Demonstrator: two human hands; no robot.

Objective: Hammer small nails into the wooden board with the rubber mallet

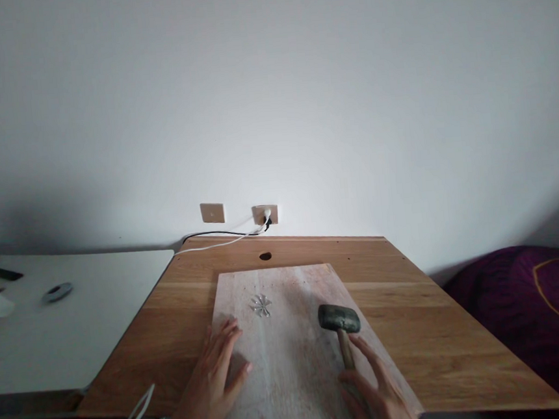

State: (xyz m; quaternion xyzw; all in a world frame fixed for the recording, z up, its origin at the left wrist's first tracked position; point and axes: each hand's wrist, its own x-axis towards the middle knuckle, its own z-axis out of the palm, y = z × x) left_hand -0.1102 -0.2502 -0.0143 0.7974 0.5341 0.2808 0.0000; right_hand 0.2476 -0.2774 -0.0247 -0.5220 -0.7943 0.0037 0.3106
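A pale, worn wooden board lies on the wooden table. My left hand rests at the board's left side, fingers stretched out and thumb apart, holding nothing. On the right part of the board is a mallet with a dark head and a wooden handle. My right hand is over the lower handle with its fingers apart, not wrapped tightly; the handle's end is hidden by the hand. Toward the board's upper left, several small clear or silvery pieces lie in a star-like ring; their kind is too small to tell.
The wooden table has a cable hole near the wall. Cords run from the wall socket leftward. A white table with a grey oval object adjoins on the left. A purple beanbag-like form stands right.
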